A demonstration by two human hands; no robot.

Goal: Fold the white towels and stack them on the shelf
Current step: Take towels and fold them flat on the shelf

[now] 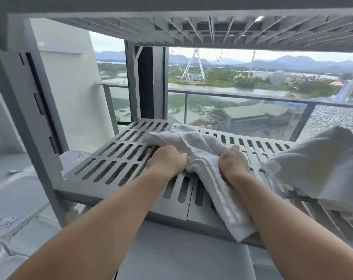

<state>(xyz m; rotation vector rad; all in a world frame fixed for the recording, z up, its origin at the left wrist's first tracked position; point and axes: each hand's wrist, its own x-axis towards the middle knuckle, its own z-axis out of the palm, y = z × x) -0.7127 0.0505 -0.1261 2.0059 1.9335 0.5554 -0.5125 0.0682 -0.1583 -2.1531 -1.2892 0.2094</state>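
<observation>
Both your hands — left hand (165,161) and right hand (233,164) — are curled tight on the crumpled white towel (193,141), which lies on the gray shelf (113,158), likely so you can pull it flat.

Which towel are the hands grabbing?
The middle towel on the shelf: the left hand and right hand both grip it, one end hanging off the front. The right towel lies untouched.
</observation>
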